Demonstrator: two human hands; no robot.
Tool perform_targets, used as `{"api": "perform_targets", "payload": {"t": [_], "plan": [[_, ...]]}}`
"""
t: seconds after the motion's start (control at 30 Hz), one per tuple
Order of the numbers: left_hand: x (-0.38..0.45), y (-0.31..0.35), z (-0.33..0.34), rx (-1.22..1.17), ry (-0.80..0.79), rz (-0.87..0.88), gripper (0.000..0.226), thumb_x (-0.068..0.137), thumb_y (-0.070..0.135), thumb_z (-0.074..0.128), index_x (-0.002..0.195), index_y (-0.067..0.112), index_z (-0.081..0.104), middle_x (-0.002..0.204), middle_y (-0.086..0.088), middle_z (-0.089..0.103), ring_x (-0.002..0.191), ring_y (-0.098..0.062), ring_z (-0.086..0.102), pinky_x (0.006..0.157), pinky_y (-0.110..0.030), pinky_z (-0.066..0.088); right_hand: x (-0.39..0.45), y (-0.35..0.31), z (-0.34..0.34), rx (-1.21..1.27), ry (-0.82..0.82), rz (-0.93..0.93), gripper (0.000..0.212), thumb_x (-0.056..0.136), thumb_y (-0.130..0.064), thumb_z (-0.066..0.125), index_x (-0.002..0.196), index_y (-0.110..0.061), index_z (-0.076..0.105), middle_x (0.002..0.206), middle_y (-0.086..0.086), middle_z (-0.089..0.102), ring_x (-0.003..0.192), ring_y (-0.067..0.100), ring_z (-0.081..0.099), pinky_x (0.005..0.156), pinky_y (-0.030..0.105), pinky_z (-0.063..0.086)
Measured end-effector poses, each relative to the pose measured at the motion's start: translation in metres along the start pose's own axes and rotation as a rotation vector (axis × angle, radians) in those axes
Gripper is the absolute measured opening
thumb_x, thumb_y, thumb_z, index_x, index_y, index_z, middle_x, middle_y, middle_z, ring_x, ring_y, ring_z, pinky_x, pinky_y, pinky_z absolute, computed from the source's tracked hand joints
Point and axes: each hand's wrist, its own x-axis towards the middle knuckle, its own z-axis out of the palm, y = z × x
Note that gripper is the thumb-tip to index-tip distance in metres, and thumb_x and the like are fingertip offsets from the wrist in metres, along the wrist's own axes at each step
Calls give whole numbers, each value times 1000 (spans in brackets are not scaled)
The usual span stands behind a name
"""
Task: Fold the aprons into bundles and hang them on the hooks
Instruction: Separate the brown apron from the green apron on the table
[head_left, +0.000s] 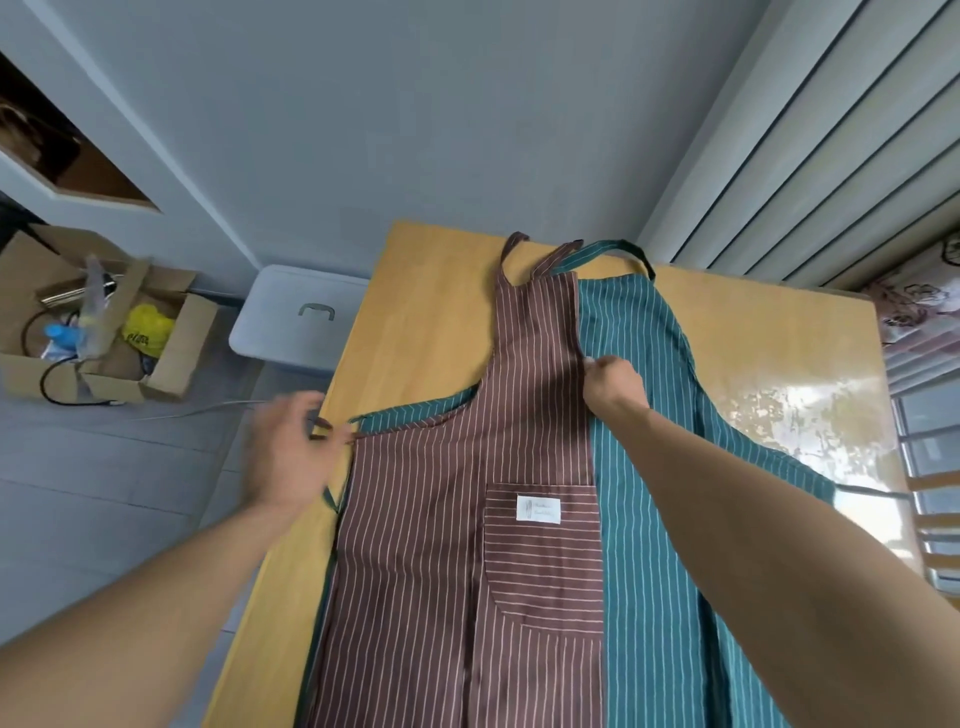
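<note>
A brown apron with white stripes (431, 519) lies folded in half lengthwise on top of a teal striped apron (649, 519), both spread on a yellow wooden table (426, 312). A white label sits on the brown apron's pocket (540, 545). My right hand (613, 387) pinches the folded right edge of the brown apron at chest height. My left hand (291, 447), blurred, is at the brown apron's left corner by its waist tie, fingers spread around the tie end; whether it grips is unclear. No hooks are in view.
A grey plastic storage bin (296, 317) stands on the floor left of the table. Further left is an open cardboard box (93, 322) with cables and a yellow bag. A wall is behind the table, and a ribbed panel (831, 156) with a window at the right.
</note>
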Motion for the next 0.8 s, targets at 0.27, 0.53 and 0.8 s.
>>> {"api": "perform_targets", "payload": {"t": [0.27, 0.53, 0.8], "plan": [[11, 74, 77, 246, -388, 240, 44, 87, 57, 68, 116, 26, 61, 117, 2, 57, 121, -25, 50, 105, -40, 40, -100, 62, 4, 79, -158, 22, 47, 89, -57, 68, 116, -22, 53, 91, -2, 66, 70, 10, 63, 66, 27, 55], [-14, 63, 80, 178, -101, 303, 58, 92, 30, 70, 142, 14, 46, 145, -11, 48, 134, -31, 42, 113, -44, 35, -230, 166, 51, 152, -231, 214, 36, 78, -48, 83, 98, -21, 68, 98, -4, 76, 84, 10, 72, 73, 27, 59], [-166, -35, 68, 451, -577, 722, 78, 103, 60, 31, 160, 30, -11, 165, -1, -28, 152, -22, -26, 126, -45, -9, -334, 222, 96, 242, -173, 370, 58, 72, -41, 88, 112, -3, 69, 95, 5, 79, 84, 21, 76, 81, 39, 63]]}}
